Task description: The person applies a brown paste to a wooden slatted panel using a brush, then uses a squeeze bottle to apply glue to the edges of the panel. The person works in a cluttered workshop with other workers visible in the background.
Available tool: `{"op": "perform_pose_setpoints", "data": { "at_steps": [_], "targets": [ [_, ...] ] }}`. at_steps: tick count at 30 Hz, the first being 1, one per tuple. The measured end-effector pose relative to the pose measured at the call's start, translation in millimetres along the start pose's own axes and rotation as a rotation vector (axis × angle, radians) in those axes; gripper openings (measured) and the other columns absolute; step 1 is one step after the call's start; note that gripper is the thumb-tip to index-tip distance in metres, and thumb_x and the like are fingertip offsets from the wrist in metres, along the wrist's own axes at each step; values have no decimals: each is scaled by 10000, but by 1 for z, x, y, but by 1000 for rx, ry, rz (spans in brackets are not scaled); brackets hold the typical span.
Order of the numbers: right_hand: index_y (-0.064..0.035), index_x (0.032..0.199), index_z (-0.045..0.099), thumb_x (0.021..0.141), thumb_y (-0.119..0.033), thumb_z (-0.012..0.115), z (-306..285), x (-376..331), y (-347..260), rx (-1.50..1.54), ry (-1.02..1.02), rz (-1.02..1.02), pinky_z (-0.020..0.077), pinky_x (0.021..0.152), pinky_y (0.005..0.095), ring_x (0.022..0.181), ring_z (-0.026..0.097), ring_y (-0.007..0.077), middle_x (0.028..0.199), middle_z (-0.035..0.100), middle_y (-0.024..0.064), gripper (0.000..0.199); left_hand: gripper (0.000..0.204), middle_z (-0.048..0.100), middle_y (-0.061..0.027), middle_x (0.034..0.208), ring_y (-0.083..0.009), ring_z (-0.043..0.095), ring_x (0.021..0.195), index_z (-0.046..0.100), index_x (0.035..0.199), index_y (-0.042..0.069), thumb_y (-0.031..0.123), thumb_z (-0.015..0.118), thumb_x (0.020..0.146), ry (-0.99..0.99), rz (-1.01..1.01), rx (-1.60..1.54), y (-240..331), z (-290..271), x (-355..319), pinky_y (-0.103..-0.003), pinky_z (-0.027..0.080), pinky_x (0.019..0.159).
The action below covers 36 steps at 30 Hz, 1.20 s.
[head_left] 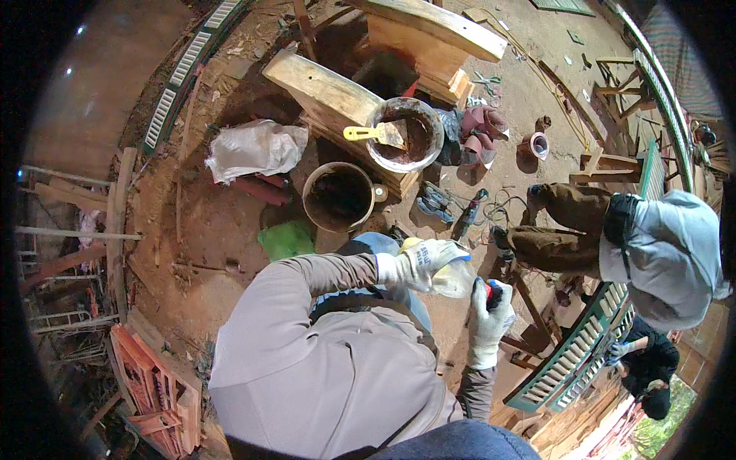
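Observation:
My left hand [420, 263], in a white work glove with print on its back, is closed around a pale translucent container [455, 279], perhaps a bottle or jar. A bit of yellow shows at the far side of that glove. Just to the right, my right hand [488, 322], also gloved, is closed on a small red and black object [491, 291] beside the container; its kind cannot be made out. Ahead stands a white-rimmed bucket [435, 147] of brown paste, with a yellow-handled putty knife [376, 133] across its top. A brown bucket [338, 198] with dark insides stands nearer.
Wooden beams [326, 88] lie behind the buckets. A white sack [257, 149] and green plastic [285, 241] rest at left. Power tools [435, 203] with cords and sandpaper rolls [483, 132] lie ahead. A co-worker [659, 245] bends at right, near green louvred shutters [571, 349]; another person [648, 360] is beyond.

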State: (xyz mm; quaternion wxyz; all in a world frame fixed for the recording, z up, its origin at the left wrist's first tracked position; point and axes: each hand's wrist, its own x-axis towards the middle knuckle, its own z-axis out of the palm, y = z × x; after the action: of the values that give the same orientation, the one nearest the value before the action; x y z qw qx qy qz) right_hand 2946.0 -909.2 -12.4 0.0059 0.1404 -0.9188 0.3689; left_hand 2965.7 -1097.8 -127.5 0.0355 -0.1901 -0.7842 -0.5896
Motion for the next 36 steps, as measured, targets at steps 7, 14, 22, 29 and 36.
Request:
{"op": "perform_pose_setpoints", "data": {
  "at_steps": [7,14,22,29,36],
  "targets": [
    [-33,927,628,831,-108,774,-52,-47,26,-37,-96,-272,448,519,333,531,577,230,661,603,96,190,713,618,-151,1197,-347,613,1124,525,1329,83,238,830,704,-203,152,-231,32,23,-10,-425,496,947],
    [-61,995,629,825,-170,759,-110,-66,36,-185,-339,-553,472,696,406,742,591,288,823,590,99,240,805,605,-146,1258,-305,593,1187,491,1377,72,183,856,668,-304,-16,-315,64,74,-28,-407,460,1020],
    [-109,1144,603,803,-183,739,-126,-79,52,-271,-456,-683,481,736,422,836,619,294,881,625,81,375,766,596,-172,1210,-371,581,1159,496,1370,98,192,830,687,-315,30,25,79,66,-41,-443,477,979],
    [-104,1153,601,780,-193,754,-68,-61,44,-366,-495,-872,490,789,421,884,626,278,958,644,66,413,773,592,-147,1158,-374,588,1099,489,1392,164,166,796,682,-245,-140,242,73,25,-69,-459,478,938],
    [-101,1272,551,747,-226,781,9,-14,13,-256,-725,-357,494,810,438,1007,605,322,1071,612,122,587,822,591,-166,1174,-386,580,1122,493,1373,140,159,806,613,-218,-229,240,27,-52,-81,-473,470,965]
  ]
}}
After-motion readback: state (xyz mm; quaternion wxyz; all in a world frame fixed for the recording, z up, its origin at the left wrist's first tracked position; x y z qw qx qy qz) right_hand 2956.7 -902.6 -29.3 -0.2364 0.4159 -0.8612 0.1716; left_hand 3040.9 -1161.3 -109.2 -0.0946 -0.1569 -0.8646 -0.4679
